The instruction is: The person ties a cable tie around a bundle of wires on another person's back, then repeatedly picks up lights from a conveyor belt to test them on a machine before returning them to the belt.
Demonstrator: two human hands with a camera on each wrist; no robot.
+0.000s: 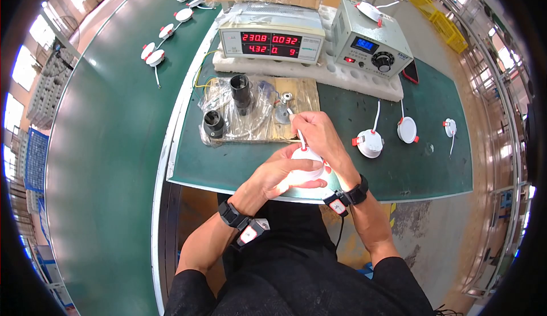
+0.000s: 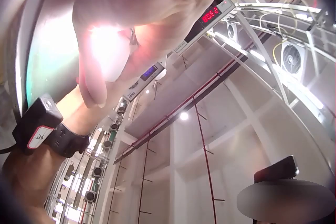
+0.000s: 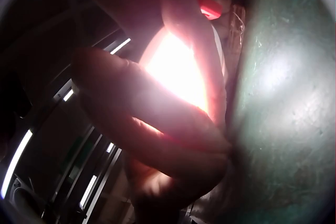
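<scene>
A round white downlight (image 1: 306, 163) is lit, its glow bright between the fingers in both wrist views. My left hand (image 1: 277, 174) grips it by its body near the table's front edge, fingers wrapped round it. With thumb and fingertips, my right hand (image 1: 320, 136) pinches the white cable (image 1: 302, 139) that rises from the lamp's back. The cable's tip sticks out past those fingers, close to a metal contact (image 1: 286, 97) on a plastic-wrapped wooden board (image 1: 265, 136). Red clips show at the lamp's side.
Two black sockets (image 1: 240, 91) stand on the board. Behind are a power meter (image 1: 270, 37) with red digits and a grey box with a dial (image 1: 373, 39), on white foam (image 1: 364, 85). Several downlights (image 1: 370, 144) lie at the right; more line the green bench (image 1: 114, 162) at left.
</scene>
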